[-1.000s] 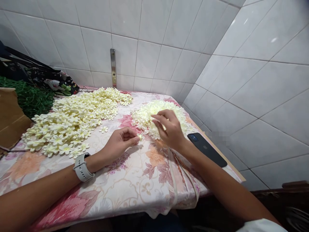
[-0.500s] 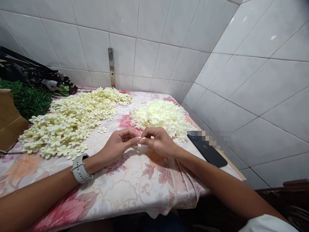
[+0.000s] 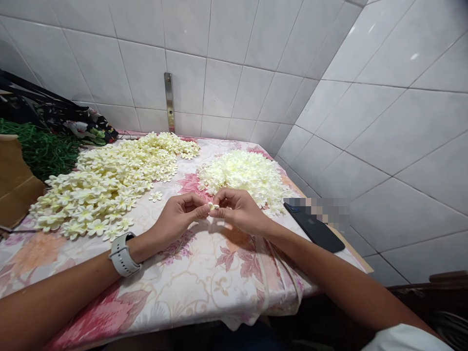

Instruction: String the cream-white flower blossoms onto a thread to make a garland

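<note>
A small cream-white artificial flower (image 3: pixel 213 206) is pinched between the fingertips of both hands, just above the table. My left hand (image 3: pixel 180 214), with a pale watch on its wrist, grips it from the left between thumb and forefinger. From the right, my right hand (image 3: pixel 239 211) pinches the same flower. Fingers hide most of the petals. Beyond my right hand lies a heap of whitish petal pieces (image 3: pixel 244 173). To the left spreads a larger pile of yellow-centred flowers (image 3: pixel 106 183), and a single loose flower (image 3: pixel 155 196) rests near my left hand.
A floral cloth (image 3: pixel 204 282) covers the table. On its right side lies a dark phone (image 3: pixel 318 229). Green shredded strands (image 3: pixel 47 151), a brown cardboard piece (image 3: pixel 16 178) and a dark floral bag (image 3: pixel 76 122) occupy the left. Tiled walls (image 3: pixel 234 92) bound the back and right.
The flower between my fingertips has turned, so more of its yellowish-white face shows. Both hands stay in nearly the same place.
</note>
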{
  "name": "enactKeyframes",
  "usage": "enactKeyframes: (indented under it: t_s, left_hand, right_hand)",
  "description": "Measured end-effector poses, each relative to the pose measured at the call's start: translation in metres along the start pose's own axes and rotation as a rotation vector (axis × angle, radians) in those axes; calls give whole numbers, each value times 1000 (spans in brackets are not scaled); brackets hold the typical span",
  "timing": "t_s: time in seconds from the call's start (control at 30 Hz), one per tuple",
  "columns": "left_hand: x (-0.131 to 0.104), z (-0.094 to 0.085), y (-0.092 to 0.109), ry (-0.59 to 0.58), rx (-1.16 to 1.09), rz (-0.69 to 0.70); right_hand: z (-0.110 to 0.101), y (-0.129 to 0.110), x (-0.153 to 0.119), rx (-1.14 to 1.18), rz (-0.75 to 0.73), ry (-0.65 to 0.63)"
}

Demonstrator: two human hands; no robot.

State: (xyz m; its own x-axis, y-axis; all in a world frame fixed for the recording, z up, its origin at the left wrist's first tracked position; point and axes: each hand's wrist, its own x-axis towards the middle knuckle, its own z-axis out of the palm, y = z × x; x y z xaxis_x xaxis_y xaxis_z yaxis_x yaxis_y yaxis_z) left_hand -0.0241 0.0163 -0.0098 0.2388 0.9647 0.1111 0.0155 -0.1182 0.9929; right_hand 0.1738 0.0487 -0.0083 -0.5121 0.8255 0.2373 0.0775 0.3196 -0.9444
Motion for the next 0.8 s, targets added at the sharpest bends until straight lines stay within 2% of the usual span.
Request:
enactKeyframes:
  t_s: [0.17,0.43,0.53,0.7,0.8]
  left_hand:
    - [0,2,-5,-70,-82,-4]
    - [0,2,-6,-66,-46,50]
    - [0,2,-5,-49,12,63]
    - [-1,0,-9,-65,72,33]
    - [-1,0,-12,-63,81,16]
  right_hand:
    - [-2,3,2,-42,-69,6]
    - [-2,-1,1,-169,-146,29]
    - [0,-3,0,-161,-89,18]
    - [4,-3,0,27,74,-26]
    - [4,-1,0,55,93,-12]
